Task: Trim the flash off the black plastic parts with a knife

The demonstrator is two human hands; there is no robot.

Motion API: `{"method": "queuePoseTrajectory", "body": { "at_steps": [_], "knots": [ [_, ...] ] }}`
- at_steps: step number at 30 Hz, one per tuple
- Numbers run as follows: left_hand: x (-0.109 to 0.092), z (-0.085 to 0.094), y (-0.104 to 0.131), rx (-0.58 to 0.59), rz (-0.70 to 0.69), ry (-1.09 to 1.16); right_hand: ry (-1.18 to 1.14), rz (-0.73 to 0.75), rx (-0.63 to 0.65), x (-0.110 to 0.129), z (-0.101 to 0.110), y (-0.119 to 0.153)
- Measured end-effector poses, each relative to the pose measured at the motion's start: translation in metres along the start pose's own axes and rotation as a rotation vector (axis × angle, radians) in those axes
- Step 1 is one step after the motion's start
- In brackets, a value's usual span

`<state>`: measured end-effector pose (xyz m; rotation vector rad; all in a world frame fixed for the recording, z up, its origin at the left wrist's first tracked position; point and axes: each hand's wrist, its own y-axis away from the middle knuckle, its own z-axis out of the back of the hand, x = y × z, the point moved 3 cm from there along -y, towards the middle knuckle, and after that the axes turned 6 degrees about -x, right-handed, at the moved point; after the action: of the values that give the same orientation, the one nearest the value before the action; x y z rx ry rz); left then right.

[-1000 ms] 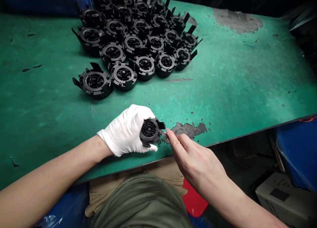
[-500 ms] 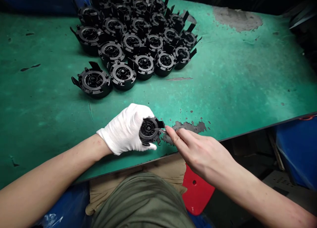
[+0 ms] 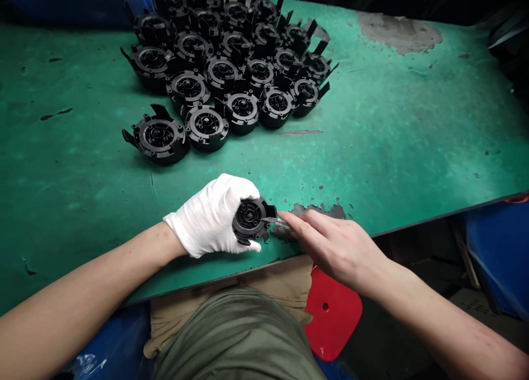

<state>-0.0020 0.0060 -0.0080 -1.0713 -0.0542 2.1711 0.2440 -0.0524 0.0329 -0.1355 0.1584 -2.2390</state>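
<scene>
My left hand (image 3: 217,215), in a white glove, is wrapped round a round black plastic housing (image 3: 249,215). The housing's ribbed face is turned up, and a few tabs stick out from its rim. My bare right hand (image 3: 330,239) grips a slim craft knife (image 3: 275,221), its handle mostly hidden by the fingers. The pointed metal blade lies at the right side of the housing's face; whether it touches the plastic I cannot tell.
Several similar black housings (image 3: 206,124) stand in a cluster on the green tabletop (image 3: 392,137). Worn grey patches (image 3: 399,32) mark the surface. Below the front edge are a red stool (image 3: 334,319) and blue plastic (image 3: 496,253) at the right.
My right hand and the knife have shifted slightly right and down, so the blade tip sits closer to the housing's rim. The left hand keeps its hold on the housing.
</scene>
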Motion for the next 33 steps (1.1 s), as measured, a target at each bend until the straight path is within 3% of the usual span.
{"method": "queuePoseTrajectory", "body": {
  "at_steps": [11,17,23,28,33],
  "knots": [
    [0.0,0.001,-0.001,0.017,0.039,0.024,-0.105,-0.178,-0.121,0.014,-0.004,0.007],
    [0.003,0.0,0.009,-0.032,0.03,-0.001,-0.065,-0.197,-0.056,0.025,-0.004,-0.003],
    [0.001,0.001,0.008,0.007,0.033,0.016,-0.018,-0.173,0.036,0.02,0.001,-0.009],
    [0.001,0.001,0.007,0.021,0.049,0.007,-0.037,-0.163,0.055,0.014,0.006,-0.014],
    [0.001,0.0,0.007,0.026,0.058,0.007,0.029,-0.177,0.059,0.024,0.005,-0.015]
  ]
}}
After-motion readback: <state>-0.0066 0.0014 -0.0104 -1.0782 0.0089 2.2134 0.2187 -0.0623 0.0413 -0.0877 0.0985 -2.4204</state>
